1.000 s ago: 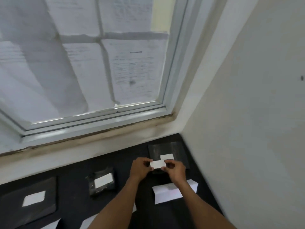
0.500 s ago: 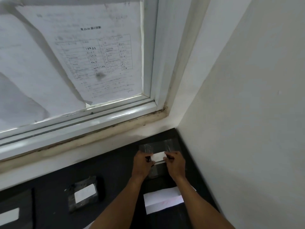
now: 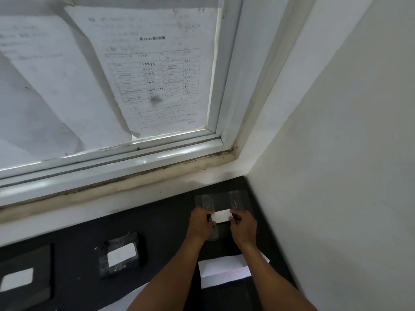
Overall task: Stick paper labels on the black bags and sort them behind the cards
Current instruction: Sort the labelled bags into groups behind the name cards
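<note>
Grip narrow: left hand (image 3: 199,223) and right hand (image 3: 244,226) pinch the paper label (image 3: 221,216) over the black bag (image 3: 224,198).

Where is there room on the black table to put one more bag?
Bare tabletop lies between the middle bag and the left hand. The right corner is crowded: the corner bag, the label that the left hand and right hand pinch, and the white card.

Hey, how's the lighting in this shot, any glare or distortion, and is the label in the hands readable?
Head view: daylight glows through the papers on the window, leaving the table dim; glare streaks the window frame and sheens the black bag; the wide lens slants the frame's uprights; the paper label, pinched by the left hand and right hand, is too small to read.
</note>
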`<action>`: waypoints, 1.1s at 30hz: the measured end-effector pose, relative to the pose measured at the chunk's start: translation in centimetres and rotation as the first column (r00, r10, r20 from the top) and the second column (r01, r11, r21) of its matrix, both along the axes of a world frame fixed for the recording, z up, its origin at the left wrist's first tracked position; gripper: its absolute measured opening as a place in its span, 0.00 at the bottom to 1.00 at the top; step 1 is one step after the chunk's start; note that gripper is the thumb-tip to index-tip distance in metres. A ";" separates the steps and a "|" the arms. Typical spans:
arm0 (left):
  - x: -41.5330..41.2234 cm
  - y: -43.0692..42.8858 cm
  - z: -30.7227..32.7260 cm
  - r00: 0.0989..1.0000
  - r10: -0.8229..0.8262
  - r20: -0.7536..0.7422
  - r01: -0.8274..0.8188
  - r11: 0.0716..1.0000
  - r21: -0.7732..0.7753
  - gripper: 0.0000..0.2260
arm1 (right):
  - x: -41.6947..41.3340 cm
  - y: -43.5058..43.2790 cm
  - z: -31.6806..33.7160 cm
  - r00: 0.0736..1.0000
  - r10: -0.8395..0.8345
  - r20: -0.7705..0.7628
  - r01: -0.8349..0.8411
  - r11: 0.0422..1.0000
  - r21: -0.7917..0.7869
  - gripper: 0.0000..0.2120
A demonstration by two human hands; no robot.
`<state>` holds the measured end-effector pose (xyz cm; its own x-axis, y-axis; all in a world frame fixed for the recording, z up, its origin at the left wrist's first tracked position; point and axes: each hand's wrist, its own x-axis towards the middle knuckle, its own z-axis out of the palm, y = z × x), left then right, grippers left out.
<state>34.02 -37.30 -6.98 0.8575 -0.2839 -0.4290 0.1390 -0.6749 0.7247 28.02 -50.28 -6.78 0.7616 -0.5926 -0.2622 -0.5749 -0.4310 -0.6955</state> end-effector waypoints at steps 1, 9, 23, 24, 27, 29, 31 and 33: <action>0.1 -0.1 0.1 1.000 -0.002 0.008 0.002 1.000 0.002 0.15 | 0.1 -0.1 -0.1 1.000 -0.011 0.000 0.011 1.000 0.004 0.12; -1.3 0.9 1.6 0.995 -0.051 0.089 0.052 0.999 -0.006 0.19 | -1.1 0.8 1.2 0.999 -0.014 -0.036 0.016 0.999 0.043 0.15; -8.8 23.8 10.2 0.971 0.047 0.233 -0.070 0.993 0.092 0.19 | -6.1 20.5 8.2 0.976 0.213 0.048 -0.206 0.971 -0.123 0.16; -9.5 25.8 10.4 0.967 0.077 0.242 -0.101 0.991 0.088 0.18 | -6.5 22.4 8.3 0.970 0.236 0.055 -0.228 0.966 -0.121 0.16; -14.1 35.7 10.5 0.946 0.165 0.278 -0.204 0.971 0.121 0.18 | -9.5 32.1 8.7 0.944 0.317 0.090 -0.310 0.947 -0.085 0.15; -17.1 41.5 9.9 0.934 0.218 0.282 -0.264 0.955 0.136 0.18 | -11.7 37.7 8.6 0.925 0.357 0.128 -0.354 0.934 -0.043 0.14; -20.5 47.2 9.0 0.912 0.299 0.281 -0.347 0.928 0.136 0.18 | -14.3 43.0 8.1 0.908 0.398 0.133 -0.399 0.917 -0.020 0.14; -24.7 53.1 7.8 0.893 0.371 0.254 -0.416 0.895 0.159 0.18 | -17.5 48.6 7.3 0.879 0.458 0.129 -0.461 0.887 -0.010 0.13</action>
<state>9.34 15.77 0.80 0.9565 0.1700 -0.2370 0.2836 -0.7321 0.6193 10.53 -1.68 0.49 0.9741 -0.1636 -0.1560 -0.2242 -0.6103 -0.7598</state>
